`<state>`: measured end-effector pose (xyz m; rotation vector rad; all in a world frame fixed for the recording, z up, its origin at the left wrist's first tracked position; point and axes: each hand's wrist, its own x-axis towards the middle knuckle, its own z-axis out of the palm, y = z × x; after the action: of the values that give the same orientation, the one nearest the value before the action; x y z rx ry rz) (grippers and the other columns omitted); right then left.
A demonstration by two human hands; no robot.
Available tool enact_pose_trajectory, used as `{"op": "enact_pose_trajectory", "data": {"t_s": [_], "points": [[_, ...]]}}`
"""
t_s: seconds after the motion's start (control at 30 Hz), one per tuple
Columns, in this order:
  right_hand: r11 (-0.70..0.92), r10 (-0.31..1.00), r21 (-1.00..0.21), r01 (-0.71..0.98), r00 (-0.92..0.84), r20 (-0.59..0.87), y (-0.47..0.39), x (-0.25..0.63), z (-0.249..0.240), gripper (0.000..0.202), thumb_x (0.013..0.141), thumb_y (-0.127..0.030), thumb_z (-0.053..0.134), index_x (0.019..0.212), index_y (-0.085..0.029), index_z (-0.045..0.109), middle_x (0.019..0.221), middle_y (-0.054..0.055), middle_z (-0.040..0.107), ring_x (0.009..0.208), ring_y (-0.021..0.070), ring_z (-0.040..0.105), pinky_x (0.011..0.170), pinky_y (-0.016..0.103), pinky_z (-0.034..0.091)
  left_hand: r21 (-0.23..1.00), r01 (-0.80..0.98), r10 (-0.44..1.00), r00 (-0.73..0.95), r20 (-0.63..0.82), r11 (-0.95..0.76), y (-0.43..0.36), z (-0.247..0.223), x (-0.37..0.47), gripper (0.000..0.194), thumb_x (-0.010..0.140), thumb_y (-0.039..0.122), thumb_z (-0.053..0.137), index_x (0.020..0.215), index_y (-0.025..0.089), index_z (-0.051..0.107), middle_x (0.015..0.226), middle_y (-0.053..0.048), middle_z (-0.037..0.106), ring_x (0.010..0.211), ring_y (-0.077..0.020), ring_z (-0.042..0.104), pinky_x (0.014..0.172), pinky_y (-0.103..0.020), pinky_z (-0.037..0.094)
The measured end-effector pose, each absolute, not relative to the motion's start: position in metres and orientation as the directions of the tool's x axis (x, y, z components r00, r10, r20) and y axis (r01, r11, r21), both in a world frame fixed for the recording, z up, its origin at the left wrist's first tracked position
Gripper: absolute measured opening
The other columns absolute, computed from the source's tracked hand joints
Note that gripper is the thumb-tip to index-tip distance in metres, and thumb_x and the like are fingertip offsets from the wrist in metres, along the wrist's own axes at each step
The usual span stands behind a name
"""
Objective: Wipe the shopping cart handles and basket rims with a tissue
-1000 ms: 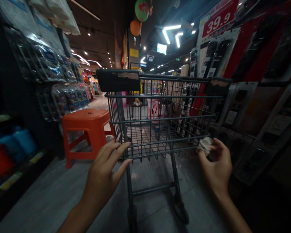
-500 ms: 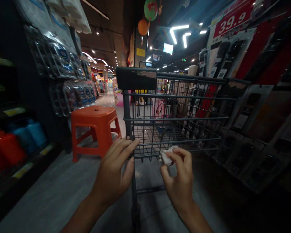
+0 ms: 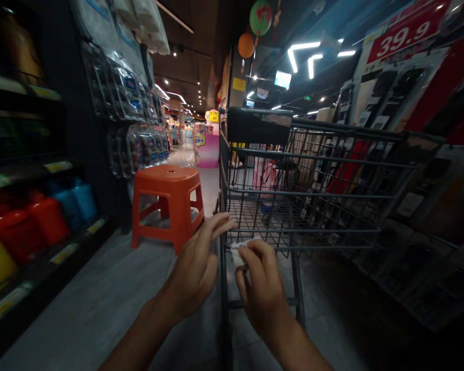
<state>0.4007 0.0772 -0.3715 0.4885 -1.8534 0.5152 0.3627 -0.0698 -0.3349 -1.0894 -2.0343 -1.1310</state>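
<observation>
Having shifted leftward along the cart (image 3: 260, 126) since a second ago, the right hand (image 3: 266, 291) I'm watching is pinching the cloth (image 3: 237, 253) just right of the outstretched left hand (image 3: 195, 273), while how much is done or left is remaining unclear.

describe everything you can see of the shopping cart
The shopping cart stands upright, its dark open wirework apparently metal, on tubular legs. The dark panel at its upper left corner has a pale worn patch. An orange stool stands to its left. The left hand and the crumpled white wad in the right hand are at its lower left corner; contact is unclear.
</observation>
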Motion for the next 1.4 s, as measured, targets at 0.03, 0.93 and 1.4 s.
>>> {"op": "enact_pose_trajectory", "data": {"t_s": [0.03, 0.93, 1.4], "points": [[0.825, -0.119, -0.08, -0.559, -0.312, 0.943, 0.071, 0.399, -0.368, 0.028, 0.09, -0.005, 0.039, 0.111, -0.015, 0.056, 0.102, 0.012, 0.059, 0.093, 0.0203, 0.061, 0.074, 0.033, 0.058, 0.426, 0.852, 0.382, -0.519, 0.765, 0.304, -0.071, -0.334, 0.363, 0.067, 0.074, 0.0, 0.034, 0.138, 0.021, 0.031, 0.134, -0.01, 0.057, 0.128, -0.0198, 0.053, 0.111, -0.042, 0.043], [0.875, 0.041, -0.127, -0.467, -0.19, 0.981, 0.112, 0.431, -0.314, 0.025, 0.086, -0.007, 0.055, 0.104, -0.022, 0.062, 0.093, 0.005, 0.06, 0.082, 0.0171, 0.061, 0.069, 0.031, 0.056, 0.487, 0.844, 0.305, -0.535, 0.788, 0.222, -0.061, -0.339, 0.366, 0.065, 0.067, -0.003, 0.034, 0.126, 0.02, 0.05, 0.124, -0.008, 0.062, 0.122, -0.0194, 0.056, 0.112, -0.046, 0.043], [0.829, -0.177, -0.082, -0.553, -0.399, 0.9, 0.081, 0.415, -0.357, 0.031, 0.085, -0.003, 0.044, 0.108, -0.017, 0.059, 0.096, 0.009, 0.057, 0.087, 0.0193, 0.059, 0.07, 0.031, 0.054, 0.536, 0.841, 0.297, -0.532, 0.793, 0.077, -0.062, -0.346, 0.366, 0.065, 0.074, -0.002, 0.031, 0.135, 0.019, 0.033, 0.135, -0.011, 0.057, 0.131, -0.0176, 0.05, 0.114, -0.044, 0.039]]}}
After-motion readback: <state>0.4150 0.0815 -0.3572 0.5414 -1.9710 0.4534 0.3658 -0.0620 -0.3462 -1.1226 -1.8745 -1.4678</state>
